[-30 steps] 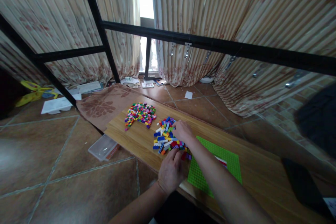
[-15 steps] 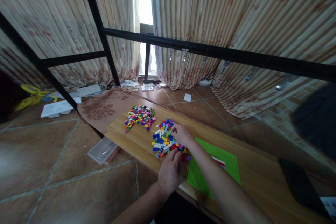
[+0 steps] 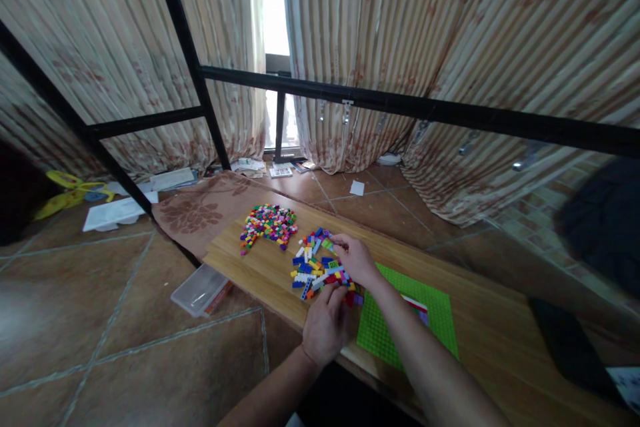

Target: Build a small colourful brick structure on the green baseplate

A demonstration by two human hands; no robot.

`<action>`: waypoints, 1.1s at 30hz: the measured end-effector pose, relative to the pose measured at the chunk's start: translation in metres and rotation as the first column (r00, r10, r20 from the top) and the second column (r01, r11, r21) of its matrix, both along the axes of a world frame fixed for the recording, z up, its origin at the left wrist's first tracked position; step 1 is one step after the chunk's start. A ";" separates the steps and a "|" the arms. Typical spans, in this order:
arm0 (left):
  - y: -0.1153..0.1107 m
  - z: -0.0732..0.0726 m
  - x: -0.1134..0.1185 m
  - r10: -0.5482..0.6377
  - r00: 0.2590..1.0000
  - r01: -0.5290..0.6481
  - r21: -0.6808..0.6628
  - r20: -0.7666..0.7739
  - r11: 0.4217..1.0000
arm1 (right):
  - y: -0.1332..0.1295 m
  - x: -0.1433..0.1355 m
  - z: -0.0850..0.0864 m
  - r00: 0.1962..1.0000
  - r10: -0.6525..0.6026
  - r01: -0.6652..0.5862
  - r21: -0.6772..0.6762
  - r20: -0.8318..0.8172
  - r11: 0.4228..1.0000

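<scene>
A loose pile of mixed building bricks [image 3: 314, 268] lies on the wooden table, in blue, white, yellow, red, green and other colours. My right hand [image 3: 356, 259] is over the pile's right side, thumb and fingertips slightly apart beside a light green brick [image 3: 327, 244]. At the pile's near edge, my left hand [image 3: 324, 327] has its fingers bent together; whatever they hold is hidden. Under my right forearm lies a green baseplate [image 3: 435, 320], carrying a small build of white, red and purple bricks [image 3: 417, 305], partly covered by the arm.
A second heap of smaller colourful bricks [image 3: 267, 225] sits toward the table's far left end. A clear plastic box [image 3: 200, 290] is on the tiled floor beside the table [image 3: 490, 307]. A dark flat object [image 3: 570, 347] lies at the right. Black metal bars [image 3: 390, 99] cross in front of the curtains.
My right hand has shifted slightly right and up over the brick pile, uncovering the light green brick at its fingertips. My left hand stays at the pile's near edge. The camera view has shifted slightly.
</scene>
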State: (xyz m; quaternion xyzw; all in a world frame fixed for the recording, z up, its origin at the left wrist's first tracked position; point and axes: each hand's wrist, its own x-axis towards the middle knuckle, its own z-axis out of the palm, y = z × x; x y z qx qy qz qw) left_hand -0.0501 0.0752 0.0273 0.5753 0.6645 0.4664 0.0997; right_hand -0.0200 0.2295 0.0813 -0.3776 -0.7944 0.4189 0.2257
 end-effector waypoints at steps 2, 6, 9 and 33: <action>-0.002 0.003 -0.002 0.006 0.996 -0.009 0.036 0.084 0.999 | -0.011 0.012 0.000 0.994 -0.037 0.026 -0.107 -0.099 0.994; -0.006 0.016 -0.010 0.107 0.932 -0.143 0.080 0.347 0.986 | -0.045 0.043 0.001 0.954 -0.157 0.047 -0.391 -0.256 0.919; -0.008 0.035 -0.016 0.100 0.827 -0.131 0.016 0.553 0.991 | -0.071 0.063 0.007 0.856 -0.336 -0.048 -0.708 -0.393 0.705; -0.031 0.072 0.010 0.096 0.403 0.176 -0.180 0.910 0.968 | -0.142 0.085 -0.003 0.800 -0.436 0.160 -0.554 -0.412 0.817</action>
